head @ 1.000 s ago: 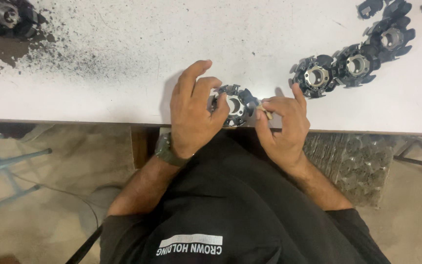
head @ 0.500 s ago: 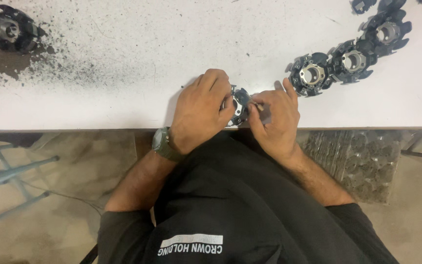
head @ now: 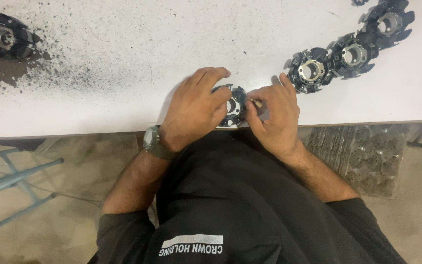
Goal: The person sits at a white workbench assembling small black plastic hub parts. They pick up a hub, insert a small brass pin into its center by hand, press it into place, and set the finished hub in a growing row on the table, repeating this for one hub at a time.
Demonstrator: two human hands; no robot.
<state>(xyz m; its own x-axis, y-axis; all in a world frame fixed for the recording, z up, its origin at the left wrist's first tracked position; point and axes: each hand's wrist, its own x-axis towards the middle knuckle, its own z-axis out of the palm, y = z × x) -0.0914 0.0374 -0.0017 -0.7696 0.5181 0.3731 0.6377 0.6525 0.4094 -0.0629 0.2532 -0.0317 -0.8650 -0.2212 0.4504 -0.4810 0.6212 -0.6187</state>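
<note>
Head view: both hands grip black finned ring (table edge).

Even, fairly bright light falls from above on my white table, with no hard glare. My hands throw soft shadows leftward. The floor near me sits dimmer, details slightly soft.

Far left of my table: one dark finned part amid black dust.
Upper right: three finned parts in a touching row.
Below right: bagged parts.
Lower left: blue frame.
</note>
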